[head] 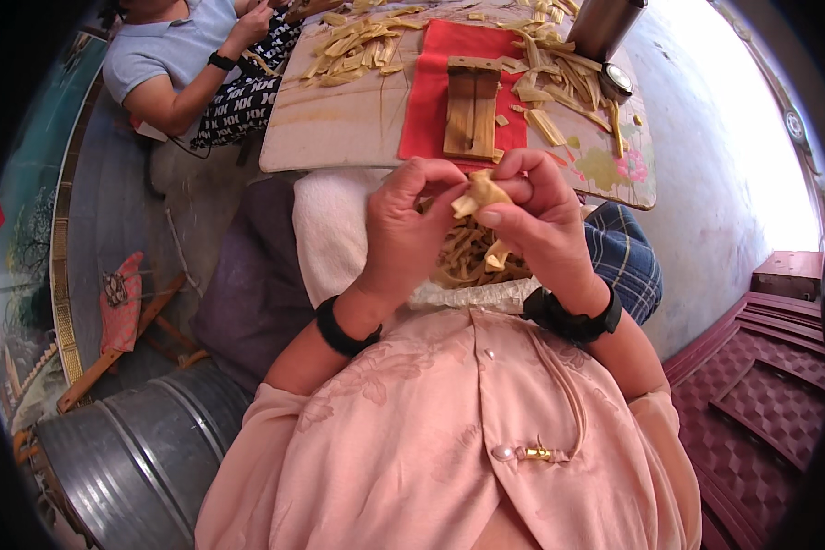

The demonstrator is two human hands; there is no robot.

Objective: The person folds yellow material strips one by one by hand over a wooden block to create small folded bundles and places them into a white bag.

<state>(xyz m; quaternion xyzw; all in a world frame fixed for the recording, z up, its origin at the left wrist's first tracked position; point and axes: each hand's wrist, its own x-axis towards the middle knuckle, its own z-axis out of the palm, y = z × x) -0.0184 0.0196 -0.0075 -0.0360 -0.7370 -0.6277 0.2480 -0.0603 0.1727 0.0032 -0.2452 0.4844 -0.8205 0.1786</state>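
A folded piece of pale yellow dried plant strip [483,192] is held up between my hands, in front of my chest. My right hand [548,218] pinches it, thumb along its lower side and fingers behind. The thumb and forefinger of my left hand [412,218] grip its left edge; their exact contact is partly hidden. Beneath both hands, in my lap, lies a heap of narrow yellow-brown strips [469,260] inside a whitish crinkled wrapping [478,295]. One short tail of strip [497,256] hangs below my right thumb.
Ahead is a low table [344,130] with a red cloth [430,89], a wooden block device [472,110], loose strips [533,69] and a dark metal cup [603,27]. Another person [179,69] sits at upper left. A metal drum [144,440] stands at lower left.
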